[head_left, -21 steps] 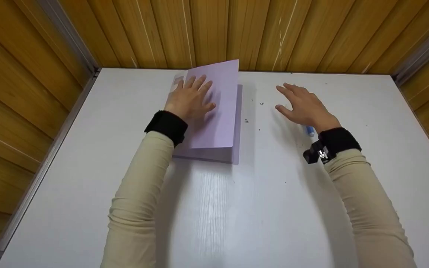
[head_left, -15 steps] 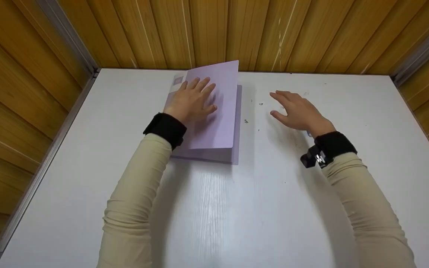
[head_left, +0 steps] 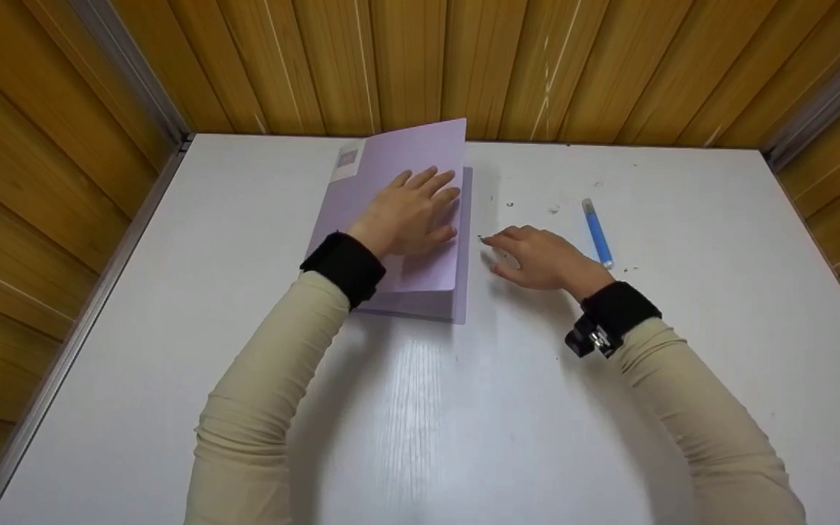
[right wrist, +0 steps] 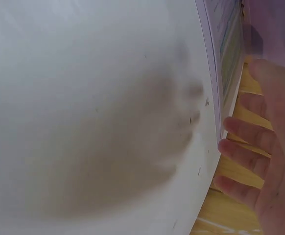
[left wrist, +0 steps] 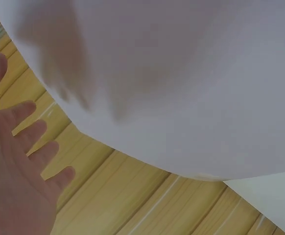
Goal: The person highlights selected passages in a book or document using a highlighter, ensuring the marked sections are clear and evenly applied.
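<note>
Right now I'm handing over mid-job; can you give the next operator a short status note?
Left hand: flat, fingers straight, pressing the raised cover of the lilac book.
Right hand: empty, fingers loosely extended, low over the white table just right of the book's edge.
Blue pen: lying untouched on the table beyond the right hand.
Done: cover partly lifted.
Left: book not yet laid fully open; pen not picked up.

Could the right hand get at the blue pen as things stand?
Probably yes. The pen lies in the open on the table, just beyond the right hand, with nothing between them. That hand holds nothing; the left hand rests on the book.
</note>
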